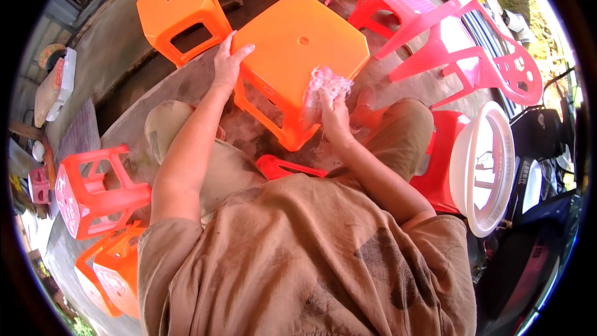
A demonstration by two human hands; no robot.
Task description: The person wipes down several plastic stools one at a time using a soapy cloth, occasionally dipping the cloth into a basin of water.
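An orange plastic stool (298, 32) stands before me, its square seat with cut corners facing up. My left hand (228, 63) rests on the left edge of the seat, thumb on top and fingers along the rim. In my right hand (335, 112) is a bunched pink-and-white mesh cloth (326, 85), pressed against the stool's near right corner, at the top of a leg. Part of the right fingers is hidden by the cloth. Below the stool, a piece of red plastic (289, 168) shows between my knees.
Another orange stool (175, 4) stands beyond on the left. Pink plastic armchairs (447, 51) are at the upper right. A white basin (489, 168) leans or rests by a red stool (440, 163) on my right. A red stool lies tipped (100, 191) on my left, near more orange stools (112, 275).
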